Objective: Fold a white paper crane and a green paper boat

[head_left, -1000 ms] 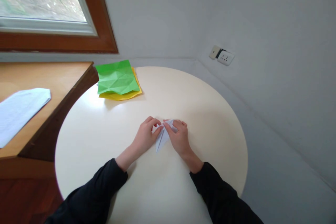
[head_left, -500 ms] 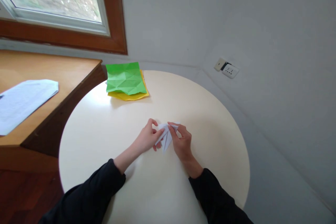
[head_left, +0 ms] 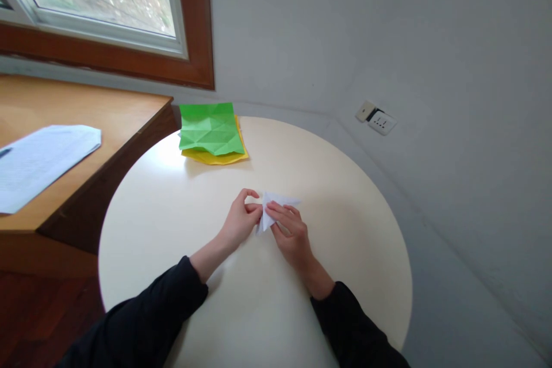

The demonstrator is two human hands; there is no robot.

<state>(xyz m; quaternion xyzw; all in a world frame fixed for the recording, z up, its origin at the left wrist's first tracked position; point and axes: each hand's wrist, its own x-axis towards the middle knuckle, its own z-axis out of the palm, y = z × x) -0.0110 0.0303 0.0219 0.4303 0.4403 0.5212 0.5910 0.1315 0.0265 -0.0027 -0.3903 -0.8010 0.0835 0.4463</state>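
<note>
A small white folded paper point(head_left: 268, 218) with pointed corners is between my two hands, over the middle of the round table. My left hand point(head_left: 242, 215) pinches its left edge between thumb and fingers, with the index finger curved above. On the other side, my right hand point(head_left: 292, 234) grips the paper, its fingers lying across the front face and the thumb lower down. One thin white tip sticks out to the right past the right fingers. Part of the paper is hidden behind those fingers.
The round cream table point(head_left: 241, 310) carries a creased green sheet point(head_left: 211, 126) on top of a yellow sheet point(head_left: 215, 158) at its far left. A wooden desk point(head_left: 125, 104) at the left holds papers point(head_left: 47, 161). A wall socket point(head_left: 382, 122) is at the right.
The folded paper has been turned, so its downward points now face differently. My right fingers have moved onto its front face. My left hand has shifted slightly left. The view has tilted a little.
</note>
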